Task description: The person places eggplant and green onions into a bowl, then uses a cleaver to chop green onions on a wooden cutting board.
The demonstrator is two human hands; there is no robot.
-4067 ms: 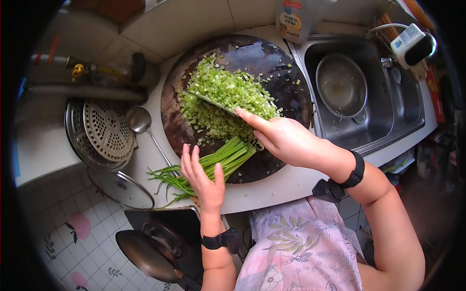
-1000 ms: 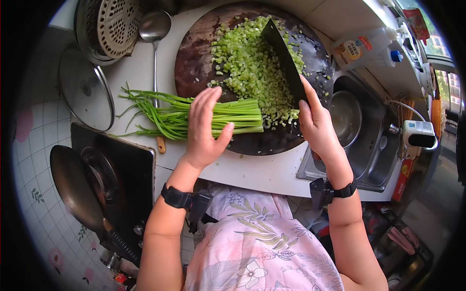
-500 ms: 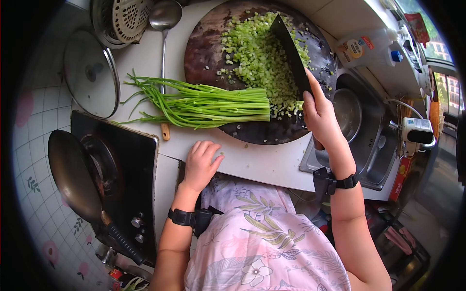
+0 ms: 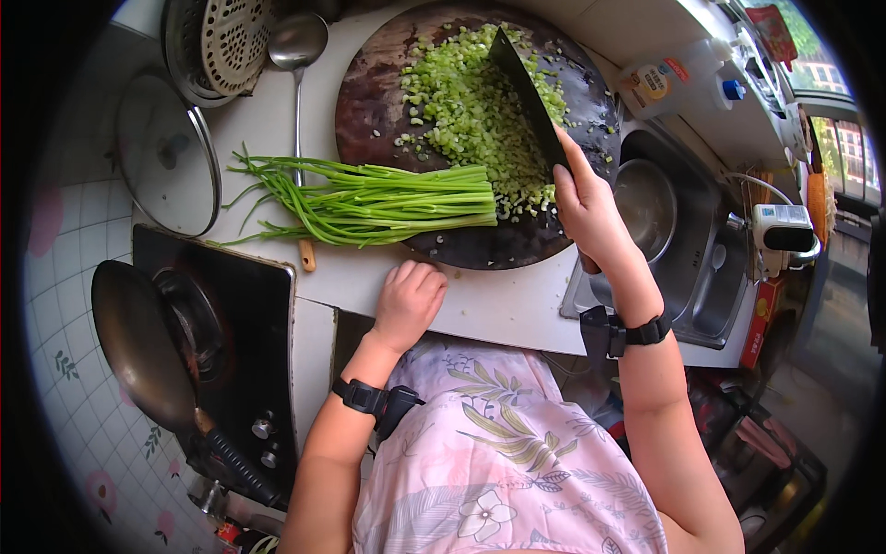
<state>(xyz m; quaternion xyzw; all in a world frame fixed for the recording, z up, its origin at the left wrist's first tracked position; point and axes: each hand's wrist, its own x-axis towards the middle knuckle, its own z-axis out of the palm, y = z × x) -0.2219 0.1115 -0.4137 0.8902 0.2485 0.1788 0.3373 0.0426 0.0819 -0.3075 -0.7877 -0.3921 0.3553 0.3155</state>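
My right hand (image 4: 591, 217) is closed around the handle of a dark, broad-bladed cleaver (image 4: 526, 97). Its blade stands on edge along the right part of a heap of chopped green pieces (image 4: 466, 102). The heap lies on a round, dark, worn wooden chopping board (image 4: 378, 102). A bundle of long green stalks (image 4: 397, 198) rests across the board's near left part, cut ends to the right, thin tips over the counter. My left hand (image 4: 410, 300) is at the counter's front edge, just below the board and stalks, its fingers curled in with nothing visible in them.
A long-handled ladle (image 4: 298, 55) lies partly under the stalk tips. At left are a glass lid (image 4: 171, 152), a perforated metal strainer (image 4: 235, 42) and a wok (image 4: 138, 337) on the black stove (image 4: 249, 314). A metal bowl (image 4: 646, 208) sits in the sink (image 4: 706, 231) at right.
My left hand has moved right along the counter edge, and its fingers have curled in. The cleaver stays in my right hand over the chopped heap. The whole view has shifted slightly.
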